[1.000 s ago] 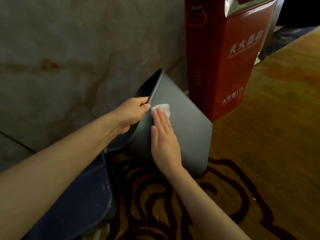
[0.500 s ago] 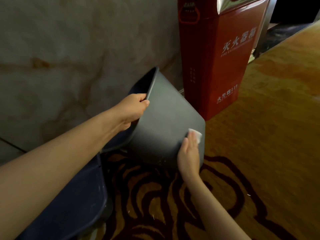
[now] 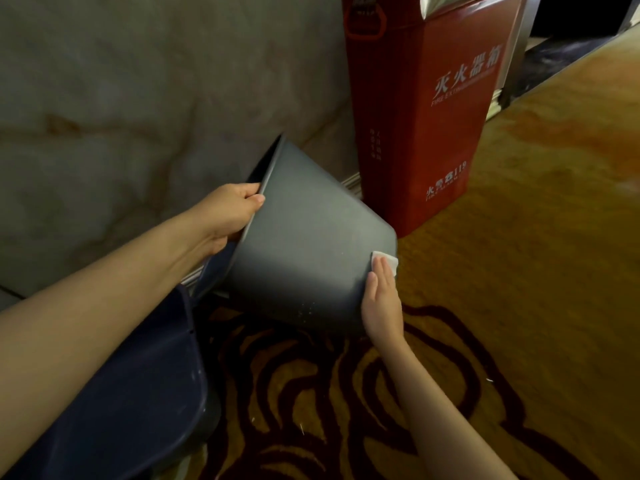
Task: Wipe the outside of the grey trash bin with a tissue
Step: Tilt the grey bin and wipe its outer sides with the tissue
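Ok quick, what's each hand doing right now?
Left hand: closed, gripping the rim of the tilted grey bin.
Right hand: open and flat, pressing the tissue against the bin.

All that shows of the person is two uncovered arms ending in bare hands. The bare left hand (image 3: pixel 227 216) joins a long forearm with nothing on it from wrist to picture edge. It looks very broad toward the near left corner, swollen by the wide lens. Its thumb has a short, rounded, unpainted nail. The bare right hand (image 3: pixel 381 299) looks smaller and slimmer, with slender fingers (image 3: pixel 382 271) and short plain nails. Behind its narrow wrist the forearm is likewise uncovered down to the bottom edge. Any sleeve would lie outside the view.
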`<state>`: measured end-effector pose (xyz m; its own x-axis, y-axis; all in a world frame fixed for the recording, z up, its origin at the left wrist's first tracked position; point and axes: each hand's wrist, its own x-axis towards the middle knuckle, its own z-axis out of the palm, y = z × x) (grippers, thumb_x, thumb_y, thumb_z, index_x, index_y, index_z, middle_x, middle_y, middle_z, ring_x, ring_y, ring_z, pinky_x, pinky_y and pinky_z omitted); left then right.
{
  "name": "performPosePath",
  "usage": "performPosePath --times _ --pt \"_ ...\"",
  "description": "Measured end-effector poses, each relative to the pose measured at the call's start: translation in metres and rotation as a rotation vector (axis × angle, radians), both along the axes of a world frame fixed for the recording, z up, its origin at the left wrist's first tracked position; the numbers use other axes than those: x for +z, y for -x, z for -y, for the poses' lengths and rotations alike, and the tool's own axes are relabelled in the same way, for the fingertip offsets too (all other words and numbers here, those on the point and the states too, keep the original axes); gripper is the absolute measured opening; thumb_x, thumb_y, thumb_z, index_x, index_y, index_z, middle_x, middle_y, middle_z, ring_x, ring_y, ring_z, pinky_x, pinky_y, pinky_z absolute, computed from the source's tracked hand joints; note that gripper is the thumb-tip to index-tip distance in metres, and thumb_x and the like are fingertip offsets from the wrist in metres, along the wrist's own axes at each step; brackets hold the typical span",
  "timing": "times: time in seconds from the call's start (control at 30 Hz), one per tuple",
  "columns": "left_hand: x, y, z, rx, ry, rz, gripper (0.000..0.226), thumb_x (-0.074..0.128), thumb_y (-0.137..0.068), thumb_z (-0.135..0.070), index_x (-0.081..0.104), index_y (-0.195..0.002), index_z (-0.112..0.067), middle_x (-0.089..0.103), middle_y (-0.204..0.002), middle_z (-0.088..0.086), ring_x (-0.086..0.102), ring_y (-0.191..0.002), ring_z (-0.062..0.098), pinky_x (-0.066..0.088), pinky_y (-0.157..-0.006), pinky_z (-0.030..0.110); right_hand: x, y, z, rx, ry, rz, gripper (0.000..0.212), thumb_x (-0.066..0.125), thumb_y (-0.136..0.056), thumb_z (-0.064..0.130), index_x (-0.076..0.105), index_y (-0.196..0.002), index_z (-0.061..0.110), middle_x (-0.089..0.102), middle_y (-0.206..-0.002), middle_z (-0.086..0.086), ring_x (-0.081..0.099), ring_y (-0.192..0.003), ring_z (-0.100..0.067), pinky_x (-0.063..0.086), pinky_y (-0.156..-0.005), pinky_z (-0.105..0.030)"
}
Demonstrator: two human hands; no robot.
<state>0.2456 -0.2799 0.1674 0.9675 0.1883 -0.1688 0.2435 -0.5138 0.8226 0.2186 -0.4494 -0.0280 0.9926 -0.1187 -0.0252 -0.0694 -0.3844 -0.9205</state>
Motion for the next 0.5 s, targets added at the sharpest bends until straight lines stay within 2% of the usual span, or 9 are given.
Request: performPosePath --times 0.1,0.13,0.2,0.27,0.37,0.5 --pt "0.001 -0.007 0.001 0.014 -0.013 0.003 0.037 0.036 -0.096 -0.01 0.048 -0.131 -0.007 0.059 -0.109 0.01 0.057 -0.093 0.02 0.045 -0.08 0.03 -0.006 -0.02 0.007 -0.02 -0.034 -0.034 0.046 0.02 -0.101 0.028 0.02 -0.146 0.015 0.018 -0.156 -0.002 0.012 -0.142 -0.012 0.005 -0.111 -0.021" --pt "0.001 -0.008 0.0 0.02 -0.015 0.0 0.037 0.036 -0.096 -0.01 0.048 -0.131 -0.006 0.059 -0.11 0.011 0.058 -0.092 0.02 0.047 -0.077 0.027 -0.005 -0.028 0.009 -0.029 -0.041 -0.048 0.046 0.02 -0.101 0.027 0.021 -0.145 0.014 0.018 -0.156 -0.003 0.014 -0.142 -0.013 0.007 -0.112 -0.024" --pt "0.002 -0.009 -0.003 0.029 0.002 -0.017 0.037 0.035 -0.096 -0.009 0.047 -0.131 -0.006 0.058 -0.108 0.011 0.059 -0.078 0.016 0.053 -0.059 0.016 -0.005 -0.04 0.015 -0.03 -0.069 -0.064 0.045 0.02 -0.101 0.026 0.023 -0.145 0.014 0.022 -0.155 -0.004 0.019 -0.141 -0.016 0.012 -0.112 -0.027" --pt "0.0 -0.008 -0.008 0.03 0.021 -0.021 0.037 0.034 -0.096 -0.008 0.049 -0.13 -0.006 0.06 -0.104 0.01 0.057 -0.072 0.011 0.05 -0.049 0.01 -0.007 -0.043 0.017 -0.022 -0.084 -0.056 0.045 0.02 -0.101 0.027 0.025 -0.144 0.015 0.025 -0.153 -0.004 0.023 -0.14 -0.017 0.015 -0.109 -0.025" --pt "-0.005 -0.008 -0.012 0.046 0.049 0.002 0.037 0.032 -0.097 -0.006 0.048 -0.13 -0.005 0.062 -0.09 0.005 0.056 -0.071 0.01 0.051 -0.05 0.011 -0.015 -0.027 0.016 -0.041 -0.061 -0.039 0.046 0.019 -0.101 0.029 0.019 -0.146 0.019 0.018 -0.156 0.001 0.015 -0.142 -0.013 0.008 -0.108 -0.021" --pt "-0.006 -0.011 -0.009 0.049 0.041 0.012 0.037 0.031 -0.097 -0.006 0.047 -0.13 -0.005 0.06 -0.098 0.01 0.055 -0.071 0.009 0.051 -0.055 0.015 -0.027 0.019 0.012 -0.067 -0.094 -0.02 0.048 0.02 -0.1 0.033 0.014 -0.146 0.023 0.013 -0.156 0.006 0.009 -0.141 -0.006 0.006 -0.108 -0.019"
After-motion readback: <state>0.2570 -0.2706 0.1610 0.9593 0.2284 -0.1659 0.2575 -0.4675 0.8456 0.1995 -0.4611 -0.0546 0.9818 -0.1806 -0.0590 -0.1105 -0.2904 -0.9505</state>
